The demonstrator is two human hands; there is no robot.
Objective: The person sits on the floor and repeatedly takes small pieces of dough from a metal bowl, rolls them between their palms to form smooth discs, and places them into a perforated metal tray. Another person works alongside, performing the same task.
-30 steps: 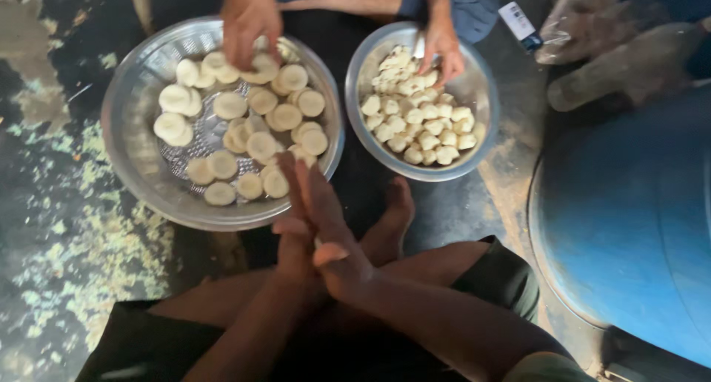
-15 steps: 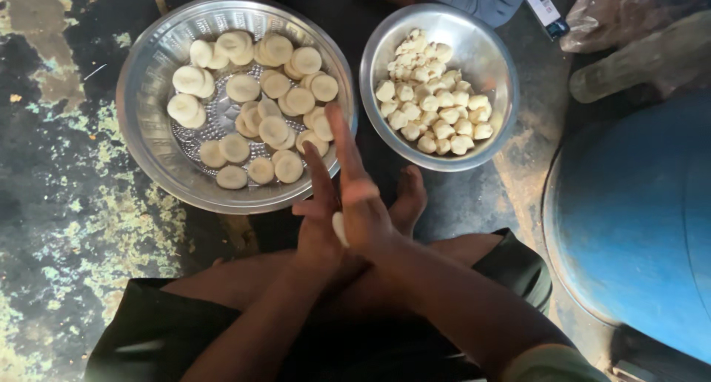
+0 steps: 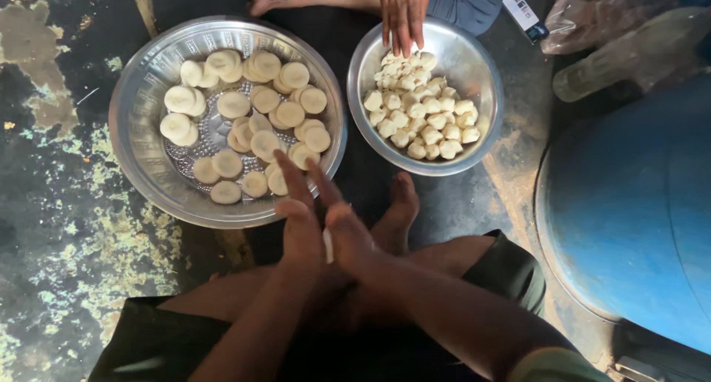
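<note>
Dark, paint-flecked floor carries two steel bowls within easy reach of a seated person, whose left hand [image 3: 300, 230] and right hand [image 3: 348, 234] press palm to palm at lower centre, a sliver of pale dough [image 3: 328, 246] squeezed between them, fingers stretched flat. Flattened discs [image 3: 255, 126] lie spread in the wide perforated bowl [image 3: 141, 167] at upper left; small dough lumps [image 3: 422, 115] heap in the smaller bowl [image 3: 481, 141] at upper centre, where another person's hand [image 3: 404, 11] reaches in. A blue drum [image 3: 637, 204] fills the right edge.
</note>
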